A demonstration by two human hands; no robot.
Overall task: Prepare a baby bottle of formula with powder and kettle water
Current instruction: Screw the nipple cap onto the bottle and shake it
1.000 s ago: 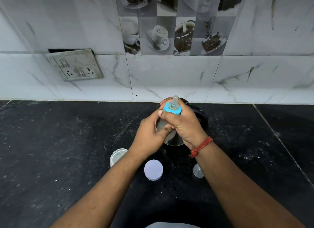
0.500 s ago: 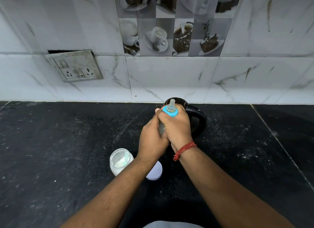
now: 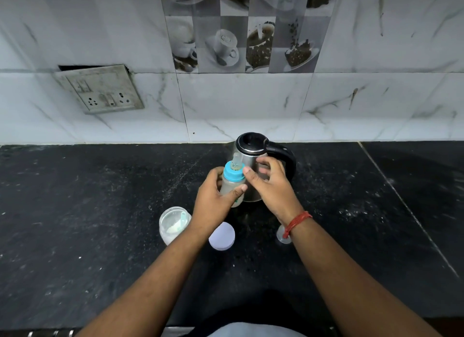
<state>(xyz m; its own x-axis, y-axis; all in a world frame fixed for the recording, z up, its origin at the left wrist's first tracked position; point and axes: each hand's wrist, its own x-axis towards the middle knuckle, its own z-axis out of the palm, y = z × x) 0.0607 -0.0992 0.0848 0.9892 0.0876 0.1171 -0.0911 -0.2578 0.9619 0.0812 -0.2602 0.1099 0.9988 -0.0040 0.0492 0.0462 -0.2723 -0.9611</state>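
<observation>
The left hand gripped the bottle upright in front of the kettle, its blue ring and teat on. The right hand hovered just beside the ring, fingers loosely spread, holding nothing. Capping looked finished; shaking to mix likely came next, needing a firm hold

Both forearms are bare, no sleeves in view; a red thread bracelet circles the right wrist.

i'm seeing the capped baby bottle tilting before the steel kettle, the open powder jar sitting left.
</observation>
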